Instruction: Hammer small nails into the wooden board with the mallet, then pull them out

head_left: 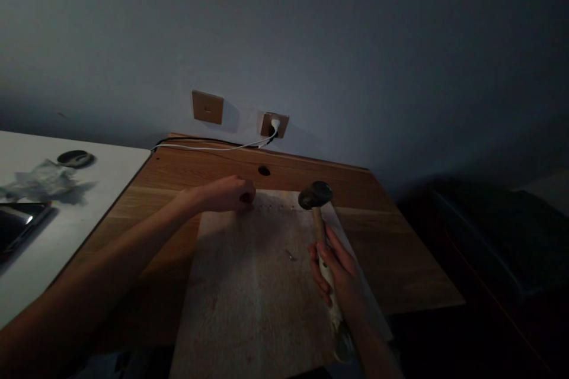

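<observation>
A pale wooden board (pixel 240 290) lies on the brown wooden desk, with a row of small nails or screws (pixel 281 206) near its far edge. My left hand (pixel 232 193) rests at the board's far left corner, its fingers curled together; whatever they pinch is hidden. My right hand (pixel 335 269) is wrapped round the handle of a hammer (pixel 315 195), whose dark head is raised near the right end of the row. Between my hands and nearer to me, a few small metal nails or screws (pixel 290 255) lie loose on the board.
Behind the brown desk (pixel 377 237), a white plug sits in a wall socket (pixel 274 124), beside another wall plate (pixel 207 107). Cables (pixel 213 147) run along the desk's back edge. On the white table (pixel 115 160) at left are crumpled plastic (pixel 48 182), a roll of tape (pixel 74 158) and a dark device (pixel 22 225).
</observation>
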`<state>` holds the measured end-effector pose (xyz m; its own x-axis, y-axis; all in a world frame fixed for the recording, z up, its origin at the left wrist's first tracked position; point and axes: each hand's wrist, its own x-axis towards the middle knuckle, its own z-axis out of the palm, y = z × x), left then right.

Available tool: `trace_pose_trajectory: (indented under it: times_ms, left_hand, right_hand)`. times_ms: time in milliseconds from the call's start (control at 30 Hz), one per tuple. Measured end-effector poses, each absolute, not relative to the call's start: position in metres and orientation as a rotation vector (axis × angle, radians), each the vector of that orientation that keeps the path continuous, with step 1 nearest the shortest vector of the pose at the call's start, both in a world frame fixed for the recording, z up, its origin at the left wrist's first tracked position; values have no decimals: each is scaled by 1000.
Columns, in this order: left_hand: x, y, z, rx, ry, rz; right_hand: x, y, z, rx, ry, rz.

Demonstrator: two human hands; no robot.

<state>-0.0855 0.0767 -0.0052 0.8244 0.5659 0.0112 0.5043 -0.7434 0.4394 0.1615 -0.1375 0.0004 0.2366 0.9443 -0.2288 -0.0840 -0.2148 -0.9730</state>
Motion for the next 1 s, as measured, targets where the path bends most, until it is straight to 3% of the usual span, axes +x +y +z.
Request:
trace_pose_trajectory:
  times_ms: [267,567,733,833,1000]
  left_hand:
    - [-37,8,-3,3002,402,448]
    - [-2,-62,-18,3150,107,426]
    - [-20,-36,3,3170,167,383]
    - [-53,2,13,3020,414,527]
    - [-110,54,-2,2586,775,634]
  right_hand:
    - [179,-150,-15,-1561,-807,1133]
    - [177,-151,-24,-1654,-806,1095]
    - [176,-151,-25,-1632,-802,1115]
    - [178,-150,-28,-1550,-775,1146]
    - [181,-150,-33,-1502,-786,1174]
